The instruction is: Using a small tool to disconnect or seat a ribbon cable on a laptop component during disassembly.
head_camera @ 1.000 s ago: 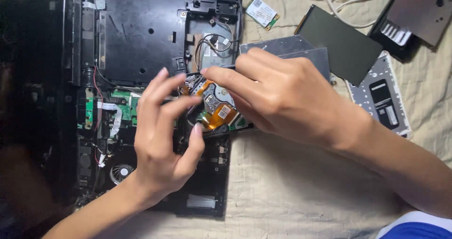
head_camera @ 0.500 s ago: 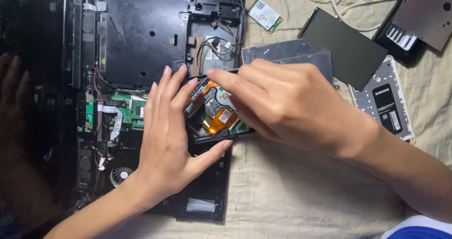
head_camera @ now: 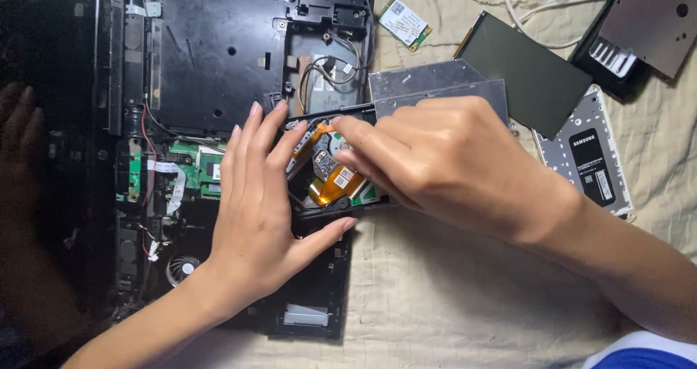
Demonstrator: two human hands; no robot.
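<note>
The left hand [head_camera: 254,216] lies flat with fingers spread against the left edge of the disc drive [head_camera: 330,169], gripping nothing. The right hand [head_camera: 443,162] pinches the drive's orange ribbon [head_camera: 335,187] area with its fingertips. The drive sits at the right edge of the opened laptop [head_camera: 210,71] on a beige blanket [head_camera: 465,303].

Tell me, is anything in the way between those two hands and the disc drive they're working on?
Nothing visible is. The left hand lies flat against the drive's left edge, and the right hand has its fingertips on the open disc drive, by the orange ribbon cable.
</note>
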